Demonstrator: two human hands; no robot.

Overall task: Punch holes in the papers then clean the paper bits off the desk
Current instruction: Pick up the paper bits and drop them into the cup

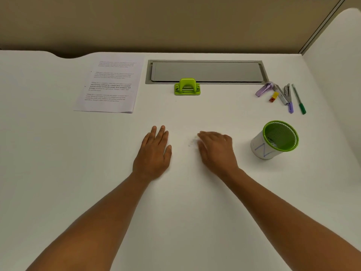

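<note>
A stack of printed papers point(111, 87) lies at the far left of the white desk point(58, 153). The green hole punch point(187, 87) stands at the back centre, away from both hands. A small heap of white paper bits point(192, 142) lies on the desk between my hands. My left hand point(154, 151) rests flat, palm down, fingers together, left of the bits. My right hand point(215, 150) is palm down and blurred, its fingertips at the heap's right edge. Neither hand holds anything.
A green mesh cup point(277, 138) with a white paper wrap stands to the right of my right hand. Beyond it lie a purple stapler point(284, 93), a green pen point(298, 99) and a small yellow-red item point(273, 97). A grey cable hatch point(207, 72) sits at the back.
</note>
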